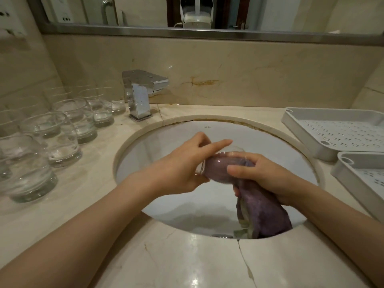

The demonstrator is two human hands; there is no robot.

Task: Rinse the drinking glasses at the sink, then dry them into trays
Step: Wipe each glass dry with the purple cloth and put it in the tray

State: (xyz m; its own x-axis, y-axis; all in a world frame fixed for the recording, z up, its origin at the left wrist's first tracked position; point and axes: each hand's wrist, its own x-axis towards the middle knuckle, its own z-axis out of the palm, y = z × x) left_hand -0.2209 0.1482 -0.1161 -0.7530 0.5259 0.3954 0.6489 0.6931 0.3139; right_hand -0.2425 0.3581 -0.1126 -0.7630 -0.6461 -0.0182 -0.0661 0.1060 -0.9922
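Both hands [182,163] [264,175] grip one glass [224,161], purple cloth [268,210] stuffed inside, hiding its interior.

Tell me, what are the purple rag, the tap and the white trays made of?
Purple rag: looks like soft, fuzzy terry cloth.
Tap: shiny metal, probably chrome, since it mirrors the room.
White trays: seemingly matte plastic, moulded with rows of holes.

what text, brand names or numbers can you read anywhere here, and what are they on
No text here can be read.
Small dark brand mark on the back wall of the white round ceramic sink basin: too small and blurred to read.
Square chrome faucet, clear glass tumblers, white perforated plastic trays, purple cloth: no lettering visible.
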